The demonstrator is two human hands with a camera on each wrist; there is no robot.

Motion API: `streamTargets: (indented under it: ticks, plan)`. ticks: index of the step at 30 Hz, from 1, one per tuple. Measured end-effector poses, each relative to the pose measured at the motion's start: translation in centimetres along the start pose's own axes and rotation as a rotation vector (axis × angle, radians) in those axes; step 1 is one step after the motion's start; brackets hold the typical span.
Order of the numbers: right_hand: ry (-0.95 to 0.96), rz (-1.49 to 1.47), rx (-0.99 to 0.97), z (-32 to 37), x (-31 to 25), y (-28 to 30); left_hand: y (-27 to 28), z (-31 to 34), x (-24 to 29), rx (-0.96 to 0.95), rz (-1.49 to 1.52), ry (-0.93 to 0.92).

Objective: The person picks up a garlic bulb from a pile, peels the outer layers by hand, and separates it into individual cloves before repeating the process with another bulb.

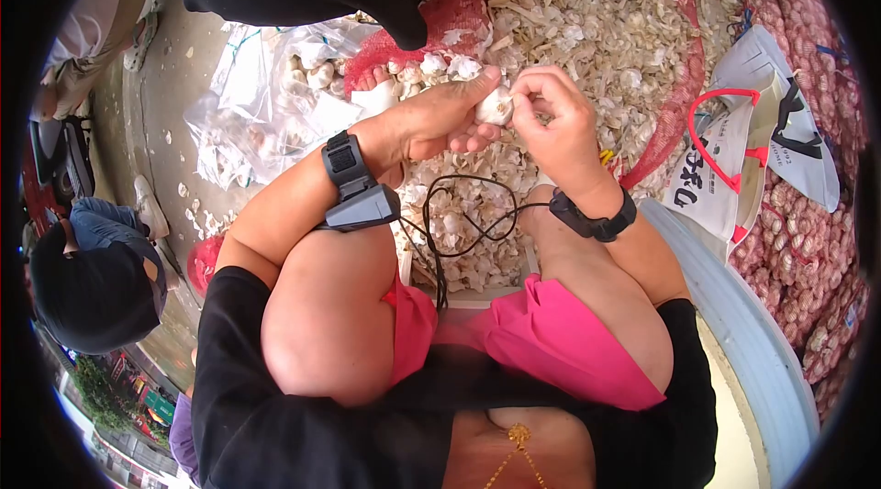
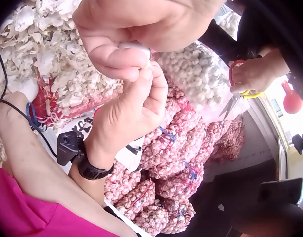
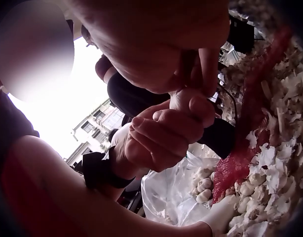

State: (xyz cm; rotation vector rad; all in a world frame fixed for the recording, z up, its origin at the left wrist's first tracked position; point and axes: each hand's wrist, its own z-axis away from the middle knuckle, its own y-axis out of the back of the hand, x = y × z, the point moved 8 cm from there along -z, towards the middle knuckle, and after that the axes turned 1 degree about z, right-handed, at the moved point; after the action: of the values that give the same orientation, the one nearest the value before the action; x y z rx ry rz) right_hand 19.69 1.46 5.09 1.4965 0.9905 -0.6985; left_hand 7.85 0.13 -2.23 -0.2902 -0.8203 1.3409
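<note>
A whitish garlic bulb [image 1: 496, 107] is held between the thumb and fingers of my left hand [image 1: 450, 119], above a heap of loose skins. My right hand [image 1: 556, 118] pinches at the bulb's right side with thumb and index finger, its other fingers curled. In the left wrist view, my left hand [image 2: 146, 24] covers most of the bulb and my right hand [image 2: 129, 108] meets it at the fingertips. The right wrist view shows my left hand [image 3: 164, 136] curled round the bulb [image 3: 183, 100], with my right hand [image 3: 156, 44] over it.
Garlic skins [image 1: 587, 39] fill a red mesh bag [image 1: 693, 39] ahead. A clear plastic bag [image 1: 252, 113] with bulbs lies left; net sacks of garlic [image 1: 808, 250] and a printed bag [image 1: 725, 159] stand right. A black cable [image 1: 473, 179] hangs between the wrists. Another person's hand [image 2: 255, 76] holds scissors [image 2: 233, 104].
</note>
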Motion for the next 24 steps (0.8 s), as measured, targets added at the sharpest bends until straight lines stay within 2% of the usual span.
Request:
streamTargets:
  ticks: [1,2,4,10,11,15,17,21,23,24]
  plan:
    - [-0.12,-0.153,0.02,0.1,1.1,0.0,-0.2,0.0,0.1,-0.018,-0.031,-0.008]
    - [-0.12,-0.153,0.02,0.1,1.0,0.2,-0.3,0.1,0.3,-0.036,-0.062,-0.015]
    - [-0.312,-0.291,0.006,0.4,2.3,0.3,-0.7,0.1,0.5,-0.053,-0.06,-0.036]
    - [-0.503,-0.294,0.096,1.2,6.4,1.9,-1.0,0.6,1.1,-0.061,-0.126,-0.035]
    - [-0.378,-0.269,0.119,0.7,5.6,2.2,-1.0,0.6,1.2,-0.061,-0.132,-0.043]
    - [-0.348,-0.347,0.063,-0.1,2.0,1.7,-0.9,0.3,1.1,-0.046,-0.194,-0.096]
    - [-0.172,-0.195,-0.105,-0.5,0.0,0.8,0.0,0.1,0.8,0.098,-0.158,-0.075]
    - [-0.222,-0.199,-0.085,-0.3,1.0,0.7,0.4,0.3,1.5,0.092,-0.167,-0.114]
    - [-0.168,-0.161,-0.077,-0.3,0.4,0.9,0.6,0.5,2.3,0.127,-0.488,-0.211]
    - [-0.169,-0.161,-0.077,-0.3,0.3,0.8,0.5,0.5,2.2,0.127,-0.488,-0.21]
